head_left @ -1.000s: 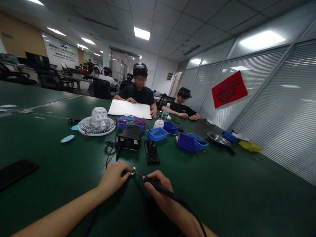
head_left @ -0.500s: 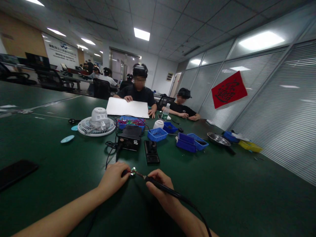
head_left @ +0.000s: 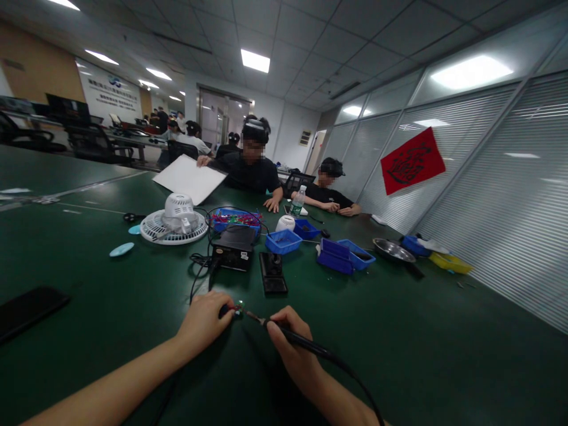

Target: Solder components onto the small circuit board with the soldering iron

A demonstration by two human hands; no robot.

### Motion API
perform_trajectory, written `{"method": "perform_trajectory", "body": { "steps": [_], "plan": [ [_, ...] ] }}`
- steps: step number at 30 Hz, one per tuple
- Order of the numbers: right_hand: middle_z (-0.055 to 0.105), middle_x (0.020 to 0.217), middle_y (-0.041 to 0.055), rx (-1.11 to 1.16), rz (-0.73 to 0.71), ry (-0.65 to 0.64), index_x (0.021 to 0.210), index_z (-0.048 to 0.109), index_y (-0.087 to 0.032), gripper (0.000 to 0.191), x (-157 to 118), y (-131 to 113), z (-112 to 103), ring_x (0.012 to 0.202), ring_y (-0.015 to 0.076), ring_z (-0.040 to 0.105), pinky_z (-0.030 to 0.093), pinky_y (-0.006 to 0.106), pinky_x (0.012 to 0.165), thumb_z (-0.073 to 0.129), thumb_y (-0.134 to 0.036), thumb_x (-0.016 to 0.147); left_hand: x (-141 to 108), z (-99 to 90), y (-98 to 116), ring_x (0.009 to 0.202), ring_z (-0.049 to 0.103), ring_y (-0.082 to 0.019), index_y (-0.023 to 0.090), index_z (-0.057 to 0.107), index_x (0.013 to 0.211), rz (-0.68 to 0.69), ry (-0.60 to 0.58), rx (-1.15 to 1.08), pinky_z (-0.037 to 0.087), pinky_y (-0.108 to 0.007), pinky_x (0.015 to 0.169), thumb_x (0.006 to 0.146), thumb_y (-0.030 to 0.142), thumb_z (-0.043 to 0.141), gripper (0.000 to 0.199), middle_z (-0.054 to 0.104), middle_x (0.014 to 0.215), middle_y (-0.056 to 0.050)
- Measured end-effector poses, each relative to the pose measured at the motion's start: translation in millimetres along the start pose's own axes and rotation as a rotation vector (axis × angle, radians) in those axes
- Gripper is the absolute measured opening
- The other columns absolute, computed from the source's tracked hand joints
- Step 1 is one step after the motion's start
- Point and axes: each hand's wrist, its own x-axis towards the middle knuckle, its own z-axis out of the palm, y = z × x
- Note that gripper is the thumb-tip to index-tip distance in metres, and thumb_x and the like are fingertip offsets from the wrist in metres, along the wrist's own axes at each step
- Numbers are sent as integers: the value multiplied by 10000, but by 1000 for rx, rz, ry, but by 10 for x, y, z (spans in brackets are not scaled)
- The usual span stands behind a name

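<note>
Black soldering iron [head_left: 306,344] held in right hand [head_left: 296,349], tip near small circuit board [head_left: 240,306]; left hand [head_left: 207,319] pinches wires [head_left: 231,308] beside the board, above green table [head_left: 399,355]; black box [head_left: 233,247] stands beyond both hands.

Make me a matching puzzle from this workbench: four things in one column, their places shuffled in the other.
1. Soldering iron
2. White fan part
3. Red sheet
4. Yellow tray

A. By the table's right edge
B. Left of the black box
C. In the right hand
D. Up against the blinds

Pairs: 1-C, 2-B, 3-D, 4-A
</note>
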Motion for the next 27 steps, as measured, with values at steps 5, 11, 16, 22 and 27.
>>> {"method": "perform_trajectory", "body": {
  "steps": [5,11,16,22,27],
  "plan": [
    [530,657,-34,-52,8,-3,778,569,-192,133,-15,33,0,592,123,496,390,230,556,573,-295,862,-7,2,-4,882,603,-184,222,654,800,6,3,-16,387,-285,778,818,283,533,137,694,880,-1],
    [522,650,-38,-60,-14,-19,770,563,-201,139,-8,64,-5,584,120,487,382,224,544,581,-305,862,-2,-16,22,887,605,-183,223,655,794,-5,-10,-11,390,-284,793,822,279,532,137,699,888,-5],
    [526,638,-44,-75,9,-23,755,561,-201,134,-5,88,8,577,119,487,378,226,542,585,-292,850,6,-30,34,902,605,-184,224,655,798,-4,-23,-7,388,-281,803,821,276,537,131,699,892,-4],
    [529,648,-41,-79,12,-25,753,567,-197,132,-7,64,17,594,125,495,377,232,559,581,-286,851,4,-17,18,894,607,-186,223,652,793,2,-19,0,393,-284,803,818,280,539,129,697,889,-6],
    [526,661,-37,-74,9,-29,749,561,-201,137,-15,-1,6,602,125,491,379,231,565,589,-290,850,-4,-28,24,902,606,-181,229,652,796,-2,-17,-2,395,-277,804,818,278,531,132,698,895,0]
  ]
}}
